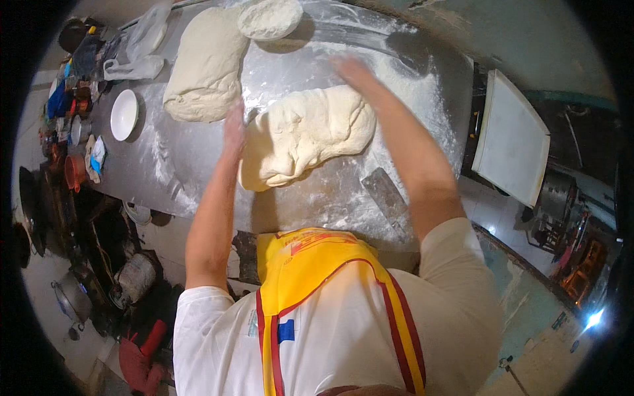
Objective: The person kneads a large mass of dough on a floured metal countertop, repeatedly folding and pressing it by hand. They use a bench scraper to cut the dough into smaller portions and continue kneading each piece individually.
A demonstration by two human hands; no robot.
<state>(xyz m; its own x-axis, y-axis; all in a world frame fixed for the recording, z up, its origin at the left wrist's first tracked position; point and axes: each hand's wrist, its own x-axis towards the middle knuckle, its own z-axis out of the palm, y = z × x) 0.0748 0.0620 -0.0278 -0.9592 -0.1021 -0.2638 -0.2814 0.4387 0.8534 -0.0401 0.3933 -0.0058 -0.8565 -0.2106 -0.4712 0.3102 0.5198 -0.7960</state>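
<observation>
A folded slab of pale dough [307, 133] lies on the floured metal worktable [317, 203] before me. My left hand [234, 126] is upright at the dough's left end, in the narrow gap beside a second, longer dough mass [205, 64]. Blurred, my right hand [352, 72] hovers or rests just beyond the dough's upper right edge; its fingers point up and left, and whether it touches is unclear. Behind the dough stands a bowl of flour [270, 19]. Near the table's front edge, right of centre, lies a flat metal dough scraper [385, 195].
A white bowl [124, 115] and a clear plastic bag [133, 68] are on the table's left part. Mixed containers, one an orange-red cup [75, 171], crowd the left end. A white panel [512, 138] stands beyond the right edge. Loose flour [418, 94] covers the right side.
</observation>
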